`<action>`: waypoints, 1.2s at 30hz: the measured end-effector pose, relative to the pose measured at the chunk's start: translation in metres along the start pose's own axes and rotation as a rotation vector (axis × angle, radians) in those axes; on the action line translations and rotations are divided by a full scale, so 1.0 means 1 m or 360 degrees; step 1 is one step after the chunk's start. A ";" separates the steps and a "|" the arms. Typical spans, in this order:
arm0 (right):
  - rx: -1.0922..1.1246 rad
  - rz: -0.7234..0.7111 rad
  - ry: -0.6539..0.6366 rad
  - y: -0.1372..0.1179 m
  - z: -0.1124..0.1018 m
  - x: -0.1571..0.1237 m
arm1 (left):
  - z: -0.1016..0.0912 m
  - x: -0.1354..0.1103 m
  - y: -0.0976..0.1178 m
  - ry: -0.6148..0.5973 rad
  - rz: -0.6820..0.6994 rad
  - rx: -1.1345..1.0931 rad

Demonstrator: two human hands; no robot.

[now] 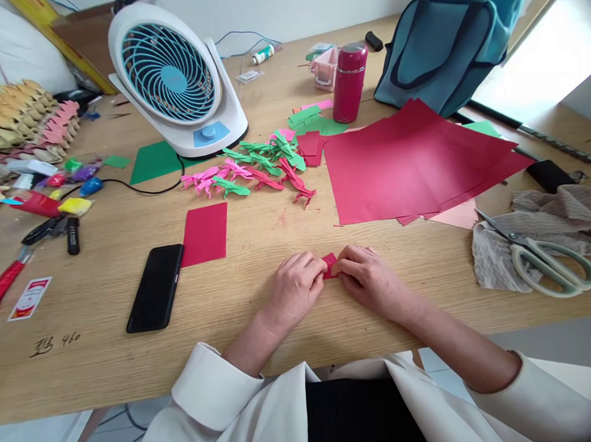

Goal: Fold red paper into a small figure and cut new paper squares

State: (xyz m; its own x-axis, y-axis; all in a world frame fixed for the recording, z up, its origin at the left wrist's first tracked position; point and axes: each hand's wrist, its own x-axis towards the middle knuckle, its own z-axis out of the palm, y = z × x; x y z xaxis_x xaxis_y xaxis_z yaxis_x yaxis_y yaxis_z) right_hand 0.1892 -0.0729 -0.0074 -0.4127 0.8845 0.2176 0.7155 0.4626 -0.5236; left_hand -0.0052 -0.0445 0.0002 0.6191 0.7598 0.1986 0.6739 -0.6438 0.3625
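A small folded piece of red paper (331,264) lies on the wooden table between my hands. My left hand (299,284) grips its left side with curled fingers. On the other side my right hand (368,278) pinches the paper between thumb and fingers. Both hands partly cover it, so its full shape is hidden. Beyond them, a pile of folded paper figures (257,166) in green, pink and red sits on the table. Large red paper sheets (392,168) are stacked behind my right hand, and a red paper rectangle (206,232) lies to the left.
A black phone (155,288) lies left of my hands, overlapping the red rectangle's corner. Scissors (540,253) rest on a crumpled cloth (493,259) at right. Behind stand a white fan (233,111), a red flask (351,84) and a blue bag (439,45).
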 end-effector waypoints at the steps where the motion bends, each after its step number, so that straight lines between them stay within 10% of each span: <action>1: 0.0016 -0.0001 0.0009 0.000 0.000 0.000 | 0.000 -0.003 0.000 0.0023 0.0033 0.0020; 8: 0.0091 0.0005 0.0055 0.001 0.001 0.002 | 0.000 -0.028 -0.002 0.0050 0.0452 0.0226; 15: 0.0394 -0.0005 0.0067 0.013 -0.017 -0.012 | 0.001 -0.035 0.000 -0.0105 0.0414 0.0391; 24: -0.0222 -0.0459 -0.0201 0.015 -0.023 -0.026 | 0.000 -0.036 0.006 -0.0113 0.0380 0.0462; 36: -0.0292 -0.0406 -0.0216 0.012 -0.019 -0.023 | 0.003 -0.038 0.012 -0.0231 0.0223 0.0414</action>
State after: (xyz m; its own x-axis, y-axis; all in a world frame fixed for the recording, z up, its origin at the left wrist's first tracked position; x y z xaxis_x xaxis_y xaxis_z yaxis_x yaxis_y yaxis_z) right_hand 0.2175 -0.0868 -0.0032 -0.6538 0.7285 0.2045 0.6639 0.6820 -0.3070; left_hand -0.0200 -0.0815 -0.0054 0.7515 0.6534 0.0914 0.6469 -0.7569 0.0925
